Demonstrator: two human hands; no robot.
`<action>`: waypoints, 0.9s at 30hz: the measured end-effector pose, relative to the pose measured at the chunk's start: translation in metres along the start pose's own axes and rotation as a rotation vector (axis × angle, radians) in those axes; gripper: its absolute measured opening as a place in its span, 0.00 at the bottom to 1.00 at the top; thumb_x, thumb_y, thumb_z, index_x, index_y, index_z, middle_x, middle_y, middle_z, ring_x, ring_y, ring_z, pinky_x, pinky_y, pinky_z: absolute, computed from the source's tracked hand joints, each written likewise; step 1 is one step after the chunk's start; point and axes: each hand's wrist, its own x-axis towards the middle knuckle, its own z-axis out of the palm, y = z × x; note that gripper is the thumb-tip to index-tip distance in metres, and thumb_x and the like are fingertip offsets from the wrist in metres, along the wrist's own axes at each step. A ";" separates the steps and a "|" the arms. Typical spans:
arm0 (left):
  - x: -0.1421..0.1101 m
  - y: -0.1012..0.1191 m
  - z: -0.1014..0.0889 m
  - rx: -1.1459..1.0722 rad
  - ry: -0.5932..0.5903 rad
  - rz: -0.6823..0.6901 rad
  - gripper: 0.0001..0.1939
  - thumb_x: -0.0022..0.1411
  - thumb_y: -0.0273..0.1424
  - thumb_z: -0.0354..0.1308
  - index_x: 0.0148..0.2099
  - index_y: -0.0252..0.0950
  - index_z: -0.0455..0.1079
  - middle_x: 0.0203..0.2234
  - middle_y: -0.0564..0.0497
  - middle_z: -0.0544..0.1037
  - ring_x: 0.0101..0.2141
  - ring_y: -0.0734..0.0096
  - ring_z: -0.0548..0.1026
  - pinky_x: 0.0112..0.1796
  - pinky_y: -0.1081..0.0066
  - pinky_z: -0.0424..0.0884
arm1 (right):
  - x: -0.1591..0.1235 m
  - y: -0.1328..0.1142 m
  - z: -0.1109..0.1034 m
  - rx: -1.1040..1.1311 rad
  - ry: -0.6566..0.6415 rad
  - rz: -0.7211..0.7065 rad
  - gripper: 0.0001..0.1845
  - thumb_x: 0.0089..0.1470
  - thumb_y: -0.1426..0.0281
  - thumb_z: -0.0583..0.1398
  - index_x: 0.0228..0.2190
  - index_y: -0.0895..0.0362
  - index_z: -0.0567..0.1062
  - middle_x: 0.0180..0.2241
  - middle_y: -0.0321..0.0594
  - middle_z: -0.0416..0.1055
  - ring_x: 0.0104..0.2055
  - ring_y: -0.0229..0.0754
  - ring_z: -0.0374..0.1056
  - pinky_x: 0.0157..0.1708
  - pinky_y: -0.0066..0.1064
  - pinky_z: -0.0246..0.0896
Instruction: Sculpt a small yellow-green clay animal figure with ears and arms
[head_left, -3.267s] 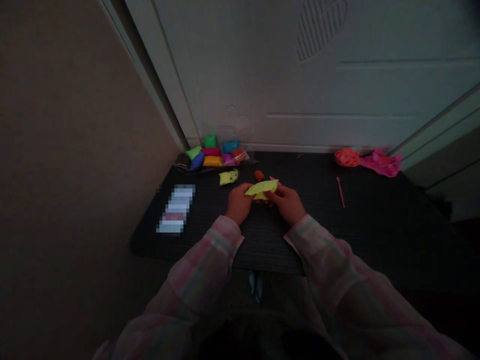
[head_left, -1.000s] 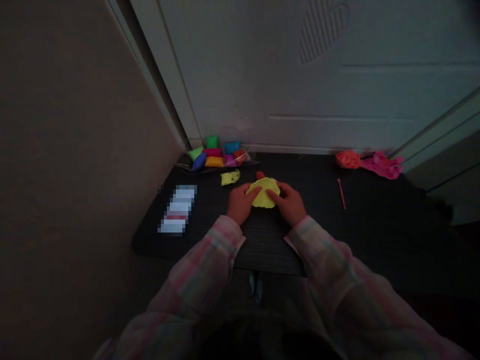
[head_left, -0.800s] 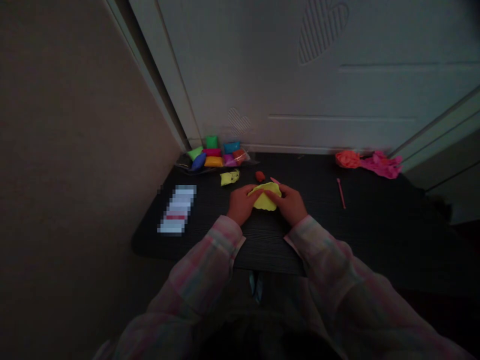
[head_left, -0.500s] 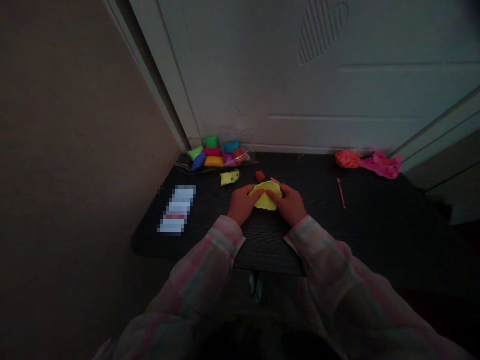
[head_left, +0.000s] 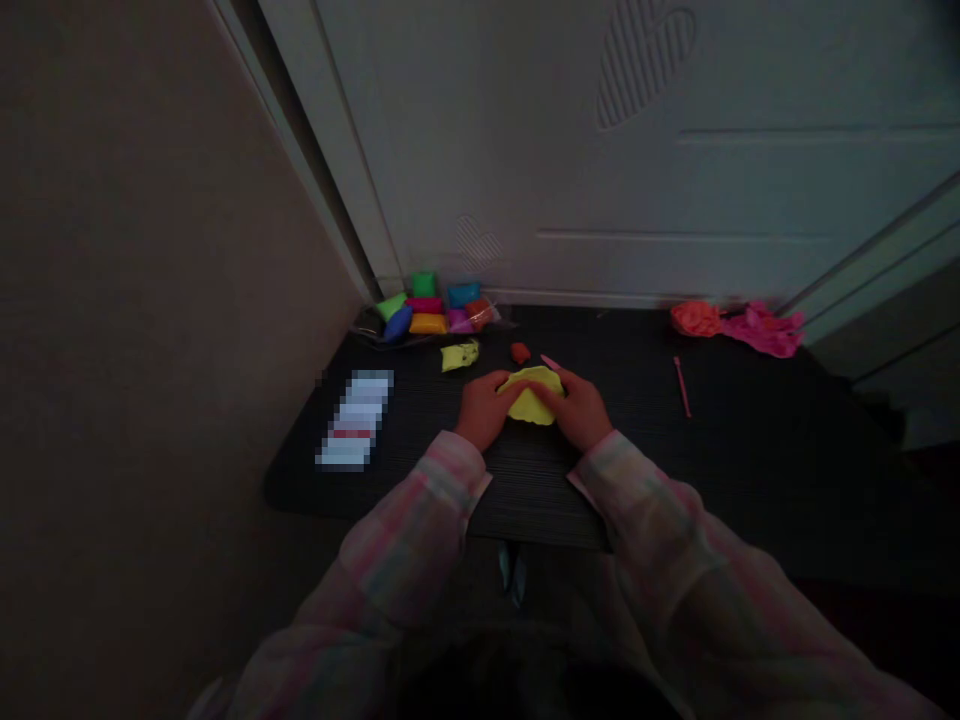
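Between my two hands is a flattened yellow piece of modelling clay (head_left: 534, 408) with an uneven edge. My left hand (head_left: 484, 408) grips its left side, the thumb lying across the top. On the right side my right hand (head_left: 581, 408) holds it the same way, and the thumbs nearly meet in the middle. The fingers under the clay are hidden. Just beyond the clay lie a small red lump of clay (head_left: 520, 352) and a pink tool (head_left: 551, 362), partly covered by the clay and my right hand. An opened yellow packet (head_left: 459, 356) sits to the left.
A clear bag with several coloured clay packets (head_left: 428, 323) lies at the back left of the dark table (head_left: 525, 490). A blurred-out phone-like screen (head_left: 356, 418) is at the left. To the right are a pink stick (head_left: 682, 387) and crumpled orange-and-pink material (head_left: 761, 330). A white door (head_left: 600, 200) stands behind.
My thumbs have shifted slightly on the yellow clay, and its near edge sits a little lower. Both hands stay in nearly the same place; the other things have not moved.
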 end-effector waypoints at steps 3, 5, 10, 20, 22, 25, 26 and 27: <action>0.001 -0.001 0.001 -0.012 0.018 0.011 0.14 0.49 0.38 0.53 0.34 0.32 0.70 0.26 0.52 0.73 0.27 0.75 0.69 0.28 0.76 0.63 | -0.001 -0.002 0.000 -0.015 0.050 -0.010 0.17 0.43 0.60 0.56 0.32 0.59 0.73 0.41 0.45 0.70 0.36 0.45 0.67 0.34 0.35 0.63; 0.001 0.000 0.001 0.000 0.011 0.014 0.15 0.49 0.39 0.53 0.32 0.33 0.70 0.25 0.53 0.73 0.27 0.75 0.69 0.28 0.76 0.63 | -0.001 -0.003 -0.001 -0.018 0.081 0.000 0.17 0.43 0.61 0.56 0.32 0.59 0.73 0.39 0.45 0.70 0.36 0.45 0.67 0.33 0.35 0.63; 0.001 0.000 0.000 0.093 0.007 0.035 0.13 0.50 0.39 0.52 0.26 0.33 0.68 0.18 0.56 0.68 0.23 0.76 0.66 0.25 0.76 0.60 | -0.001 -0.004 -0.002 0.000 0.088 0.039 0.16 0.41 0.61 0.56 0.29 0.59 0.72 0.39 0.45 0.71 0.34 0.43 0.67 0.31 0.33 0.63; 0.001 -0.004 0.001 0.042 0.018 0.051 0.12 0.50 0.38 0.52 0.26 0.34 0.66 0.18 0.57 0.66 0.23 0.78 0.64 0.24 0.77 0.59 | -0.001 -0.005 -0.001 0.019 0.062 0.047 0.15 0.39 0.61 0.57 0.28 0.59 0.70 0.33 0.42 0.71 0.30 0.41 0.66 0.28 0.31 0.61; 0.001 -0.005 0.002 0.039 0.019 0.055 0.12 0.49 0.39 0.52 0.25 0.34 0.65 0.18 0.57 0.65 0.22 0.78 0.64 0.24 0.77 0.58 | -0.001 -0.006 -0.001 -0.009 0.073 0.042 0.14 0.39 0.61 0.57 0.26 0.59 0.69 0.30 0.41 0.71 0.27 0.40 0.65 0.27 0.31 0.61; 0.001 -0.006 0.002 0.043 0.032 0.046 0.13 0.49 0.40 0.53 0.24 0.34 0.63 0.17 0.58 0.64 0.22 0.79 0.63 0.23 0.77 0.57 | -0.002 -0.007 -0.001 -0.037 0.095 0.011 0.13 0.40 0.61 0.57 0.25 0.58 0.69 0.30 0.41 0.71 0.27 0.39 0.65 0.26 0.30 0.61; 0.001 -0.005 0.002 0.040 0.034 0.040 0.13 0.48 0.39 0.53 0.24 0.34 0.62 0.17 0.58 0.64 0.22 0.79 0.63 0.23 0.77 0.57 | -0.002 -0.008 -0.001 -0.037 0.098 0.006 0.12 0.40 0.61 0.57 0.24 0.58 0.68 0.30 0.41 0.71 0.27 0.39 0.65 0.26 0.30 0.61; 0.001 -0.005 0.002 0.036 0.034 0.034 0.12 0.48 0.39 0.54 0.24 0.34 0.62 0.17 0.58 0.64 0.22 0.79 0.63 0.23 0.77 0.57 | -0.002 -0.008 -0.001 -0.035 0.099 0.009 0.12 0.40 0.61 0.57 0.24 0.58 0.68 0.31 0.41 0.71 0.27 0.39 0.65 0.26 0.30 0.61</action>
